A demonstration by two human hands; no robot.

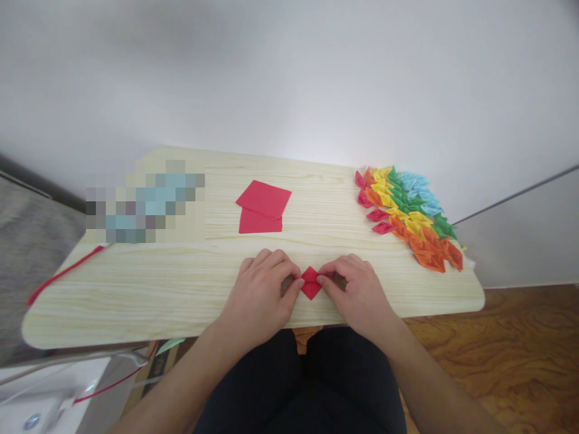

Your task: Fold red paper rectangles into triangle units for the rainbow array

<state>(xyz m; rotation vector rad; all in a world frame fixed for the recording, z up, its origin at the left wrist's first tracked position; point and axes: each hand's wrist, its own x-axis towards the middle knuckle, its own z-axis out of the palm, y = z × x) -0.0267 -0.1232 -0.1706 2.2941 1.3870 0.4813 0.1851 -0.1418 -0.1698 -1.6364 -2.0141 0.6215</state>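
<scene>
A small red piece of folded origami paper (310, 290) lies near the table's front edge, its outline a diamond with a crease line across the upper half. My left hand (269, 283) pinches its left corner between thumb and forefinger. At the opposite corner, my right hand (355, 286) pinches it the same way. Beyond my left hand rest flat red paper squares (265, 198), one overlapping another at an angle. To the right stand rows of folded paper pieces (402, 211) in red, orange, yellow, green and light blue.
The pale wood-grain table (149, 289) meets a white wall (289, 78) at its back. A blurred-out, pixelated item (154, 202) lies at the left, with a red cable (67, 272) running off the edge. Below left is a white basin-like object (45, 398).
</scene>
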